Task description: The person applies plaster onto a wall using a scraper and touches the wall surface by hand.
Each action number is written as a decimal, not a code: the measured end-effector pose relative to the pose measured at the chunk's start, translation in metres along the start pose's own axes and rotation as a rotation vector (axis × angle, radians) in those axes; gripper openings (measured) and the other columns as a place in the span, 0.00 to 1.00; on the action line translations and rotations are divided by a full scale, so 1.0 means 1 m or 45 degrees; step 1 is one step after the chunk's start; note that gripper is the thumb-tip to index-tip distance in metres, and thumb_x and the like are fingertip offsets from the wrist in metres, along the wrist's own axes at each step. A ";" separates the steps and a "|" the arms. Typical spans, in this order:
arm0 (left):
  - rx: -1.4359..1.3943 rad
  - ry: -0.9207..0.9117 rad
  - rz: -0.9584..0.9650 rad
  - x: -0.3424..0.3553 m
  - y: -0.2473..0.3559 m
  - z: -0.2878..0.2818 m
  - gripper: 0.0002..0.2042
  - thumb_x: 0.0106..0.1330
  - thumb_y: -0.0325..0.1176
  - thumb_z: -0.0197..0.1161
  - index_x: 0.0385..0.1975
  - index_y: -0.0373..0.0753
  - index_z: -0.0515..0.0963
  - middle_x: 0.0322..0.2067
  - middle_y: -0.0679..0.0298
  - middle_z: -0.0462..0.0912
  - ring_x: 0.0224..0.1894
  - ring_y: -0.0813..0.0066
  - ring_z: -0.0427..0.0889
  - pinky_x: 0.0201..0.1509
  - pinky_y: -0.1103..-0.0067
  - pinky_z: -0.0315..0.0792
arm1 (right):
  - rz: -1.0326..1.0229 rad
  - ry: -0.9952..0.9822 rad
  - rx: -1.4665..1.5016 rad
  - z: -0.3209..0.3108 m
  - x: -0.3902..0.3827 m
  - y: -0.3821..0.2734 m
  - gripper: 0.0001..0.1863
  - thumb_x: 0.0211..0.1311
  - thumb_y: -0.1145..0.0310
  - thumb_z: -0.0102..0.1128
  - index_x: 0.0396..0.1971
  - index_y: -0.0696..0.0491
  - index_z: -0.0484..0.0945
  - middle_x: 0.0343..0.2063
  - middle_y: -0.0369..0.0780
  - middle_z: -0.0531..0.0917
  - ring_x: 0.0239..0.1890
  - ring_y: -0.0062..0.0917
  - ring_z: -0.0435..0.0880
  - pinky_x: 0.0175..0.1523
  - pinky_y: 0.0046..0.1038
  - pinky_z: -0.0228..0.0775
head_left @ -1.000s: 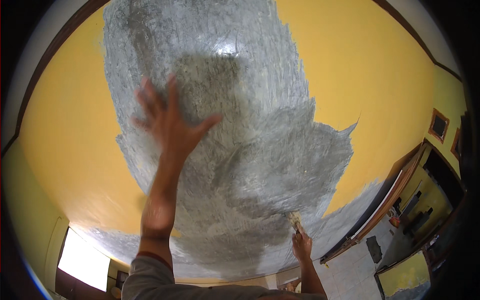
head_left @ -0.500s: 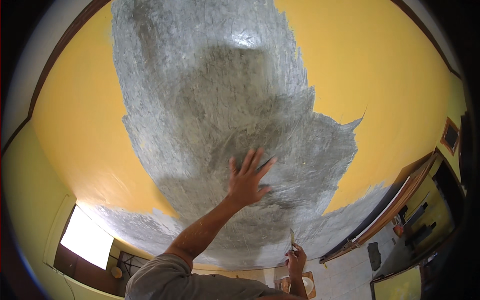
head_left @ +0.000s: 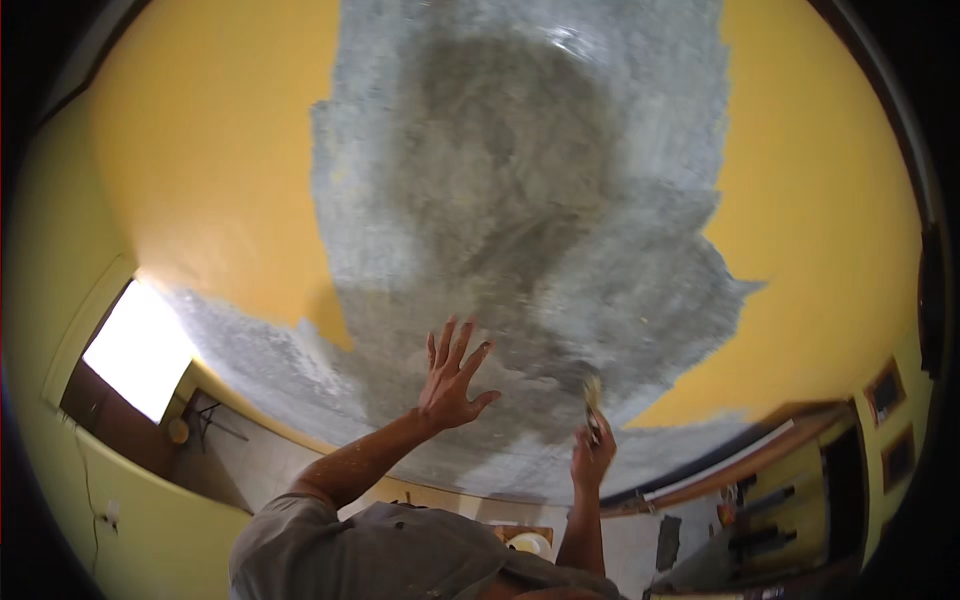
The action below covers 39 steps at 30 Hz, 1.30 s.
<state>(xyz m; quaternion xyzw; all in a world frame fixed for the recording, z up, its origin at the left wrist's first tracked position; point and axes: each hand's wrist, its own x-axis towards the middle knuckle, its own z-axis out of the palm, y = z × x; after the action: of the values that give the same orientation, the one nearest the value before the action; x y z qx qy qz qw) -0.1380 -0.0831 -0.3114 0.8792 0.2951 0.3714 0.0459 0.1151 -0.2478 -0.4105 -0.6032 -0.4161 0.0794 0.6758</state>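
Note:
A wall with a large grey, scraped-looking patch (head_left: pixel 500 130) between areas of yellow paint (head_left: pixel 820 200) fills most of the view. My left hand (head_left: pixel 452 388) has its fingers spread in front of the lower grey patch; I cannot tell for sure whether the palm touches it. To its right, my right hand (head_left: pixel 594 455) grips a paintbrush (head_left: pixel 593 392) by the handle. The brush's pale bristles point up, at or close to the wall's grey surface.
Below me, a white round container (head_left: pixel 530 545) sits on a wooden surface. At the left is a bright window-like opening (head_left: pixel 140 350), with a dark-legged stand (head_left: pixel 210 420) nearby. A wood-framed panel (head_left: pixel 740 455) leans low at the right, and small frames (head_left: pixel 884 392) hang beyond.
My view has shifted. The right hand has risen with the paintbrush, bringing it up against the grey area. My left hand stays spread, now slightly lower and further left in view.

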 end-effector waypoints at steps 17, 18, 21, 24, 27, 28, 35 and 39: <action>0.349 0.484 1.490 0.241 0.105 -0.107 0.13 0.56 0.28 0.63 0.42 0.38 0.82 0.49 0.61 0.82 0.57 0.63 0.78 0.65 0.64 0.68 | -0.347 0.070 0.236 0.054 0.149 -0.232 0.19 0.63 0.77 0.63 0.54 0.59 0.76 0.27 0.34 0.80 0.27 0.16 0.77 0.32 0.20 0.71; 0.369 0.571 1.546 0.254 0.110 -0.109 0.11 0.56 0.29 0.63 0.39 0.36 0.82 0.44 0.60 0.83 0.52 0.64 0.81 0.59 0.69 0.74 | -0.402 0.125 0.161 0.054 0.165 -0.238 0.19 0.62 0.76 0.63 0.54 0.58 0.77 0.24 0.35 0.80 0.26 0.16 0.77 0.32 0.21 0.71; 0.437 0.595 1.516 0.283 0.113 -0.112 0.11 0.55 0.28 0.63 0.38 0.35 0.82 0.42 0.60 0.83 0.48 0.64 0.82 0.54 0.70 0.78 | -0.546 0.248 -0.014 0.057 0.198 -0.254 0.20 0.60 0.74 0.65 0.54 0.57 0.79 0.22 0.38 0.80 0.23 0.21 0.77 0.31 0.25 0.71; 0.447 0.636 1.603 0.300 0.116 -0.113 0.10 0.52 0.26 0.64 0.36 0.34 0.82 0.38 0.61 0.83 0.45 0.66 0.83 0.45 0.74 0.82 | -0.573 0.328 -0.251 0.053 0.192 -0.268 0.22 0.59 0.73 0.64 0.55 0.54 0.79 0.25 0.45 0.82 0.23 0.33 0.79 0.33 0.30 0.72; 0.435 0.578 1.677 0.298 0.116 -0.095 0.10 0.50 0.24 0.64 0.33 0.34 0.82 0.36 0.61 0.83 0.44 0.67 0.83 0.42 0.76 0.83 | -0.515 0.369 -0.404 0.049 0.178 -0.252 0.21 0.61 0.73 0.62 0.56 0.52 0.78 0.28 0.49 0.82 0.26 0.41 0.81 0.35 0.34 0.73; 0.437 0.546 1.718 0.294 0.115 -0.086 0.09 0.49 0.24 0.65 0.32 0.34 0.82 0.36 0.61 0.83 0.43 0.68 0.83 0.40 0.77 0.83 | -0.522 0.389 -0.440 0.050 0.171 -0.242 0.19 0.63 0.73 0.60 0.55 0.51 0.78 0.30 0.50 0.82 0.28 0.42 0.82 0.36 0.34 0.73; 0.404 0.518 1.868 0.295 0.119 -0.073 0.09 0.48 0.22 0.65 0.31 0.33 0.81 0.35 0.61 0.83 0.41 0.67 0.84 0.40 0.76 0.83 | -0.525 0.521 -0.700 0.040 0.159 -0.222 0.17 0.62 0.74 0.59 0.52 0.51 0.80 0.30 0.51 0.84 0.31 0.49 0.82 0.35 0.41 0.73; 0.428 0.561 1.832 0.314 0.129 -0.097 0.10 0.47 0.21 0.65 0.32 0.33 0.81 0.35 0.61 0.83 0.40 0.68 0.84 0.40 0.76 0.82 | -0.583 0.520 -0.725 0.031 0.183 -0.268 0.14 0.60 0.74 0.60 0.46 0.53 0.82 0.26 0.52 0.82 0.28 0.52 0.80 0.33 0.41 0.72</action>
<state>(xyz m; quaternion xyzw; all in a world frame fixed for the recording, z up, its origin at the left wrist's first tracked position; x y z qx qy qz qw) 0.0310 -0.0289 -0.0062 0.7556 -0.2943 0.4263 -0.4008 0.1062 -0.1825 -0.0916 -0.6612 -0.4022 -0.3123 0.5509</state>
